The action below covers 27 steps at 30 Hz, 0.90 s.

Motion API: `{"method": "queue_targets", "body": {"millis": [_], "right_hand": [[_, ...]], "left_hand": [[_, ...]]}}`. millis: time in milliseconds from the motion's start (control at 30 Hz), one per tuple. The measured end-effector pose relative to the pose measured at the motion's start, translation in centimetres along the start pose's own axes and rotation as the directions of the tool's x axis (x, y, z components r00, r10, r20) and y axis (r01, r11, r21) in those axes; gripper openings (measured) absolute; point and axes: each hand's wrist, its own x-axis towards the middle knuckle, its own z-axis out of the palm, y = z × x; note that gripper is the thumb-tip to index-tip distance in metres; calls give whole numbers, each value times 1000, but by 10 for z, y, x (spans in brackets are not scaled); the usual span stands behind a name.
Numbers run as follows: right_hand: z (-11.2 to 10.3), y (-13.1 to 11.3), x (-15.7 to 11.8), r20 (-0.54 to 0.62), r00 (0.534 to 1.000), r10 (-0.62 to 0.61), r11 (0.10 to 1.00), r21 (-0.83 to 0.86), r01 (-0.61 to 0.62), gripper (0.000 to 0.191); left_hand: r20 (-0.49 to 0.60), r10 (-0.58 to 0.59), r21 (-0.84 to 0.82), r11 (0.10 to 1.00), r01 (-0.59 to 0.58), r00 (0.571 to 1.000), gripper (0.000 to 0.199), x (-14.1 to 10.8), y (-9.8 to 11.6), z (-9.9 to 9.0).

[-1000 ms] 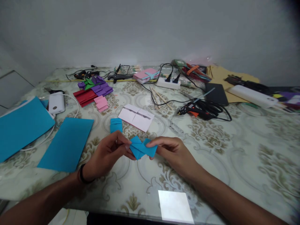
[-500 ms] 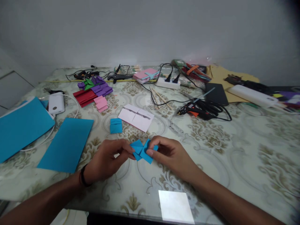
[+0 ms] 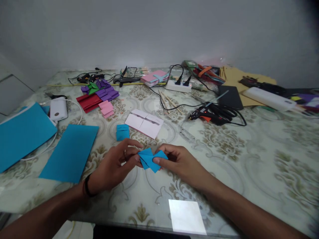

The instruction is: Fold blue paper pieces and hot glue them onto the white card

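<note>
A small folded blue paper (image 3: 151, 160) is held between both hands above the near middle of the table. My left hand (image 3: 117, 164), with a dark band at the wrist, pinches its left corner between thumb and a finger, the index finger raised. My right hand (image 3: 178, 161) grips the right part, thumb on top and fingers behind, partly hidden. Just beyond lie a small folded blue piece (image 3: 123, 132) and a folded white paper (image 3: 144, 123). Flat blue sheets (image 3: 71, 152) rest to the left.
Red (image 3: 89, 102), pink (image 3: 106, 109) and purple folded papers lie at the back left, near a white power bank (image 3: 58, 109). A glue gun (image 3: 206, 113) with coiled cable, a power strip (image 3: 178, 86), sticks and a clear ruler (image 3: 185, 133) sit farther back.
My left index finger has lifted off the paper. My right thumb lies flatter across the piece, whose right flap now shows wider. The view has shifted slightly.
</note>
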Motion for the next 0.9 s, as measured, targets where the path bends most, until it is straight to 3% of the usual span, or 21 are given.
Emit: {"method": "queue_targets", "body": {"millis": [67, 167, 500, 767, 900], "right_hand": [[0, 1, 0, -20, 1000, -9, 1000, -19, 9, 31], [0, 1, -1, -50, 998, -23, 997, -75, 19, 30], [0, 3, -1, -53, 998, -28, 987, -158, 19, 29], [2, 3, -1, 0, 1000, -26, 990, -142, 26, 21], [3, 3, -3, 29, 999, -20, 983, -183, 25, 21]], "left_hand": [[18, -78, -68, 995, 79, 997, 14, 3, 0, -1], [30, -117, -43, 992, 118, 993, 11, 6, 3, -3], [53, -103, -70, 992, 107, 993, 18, 5, 9, -7], [61, -46, 158, 987, 36, 997, 20, 5, 10, -7], [63, -49, 152, 988, 39, 997, 20, 6, 9, -4]]}}
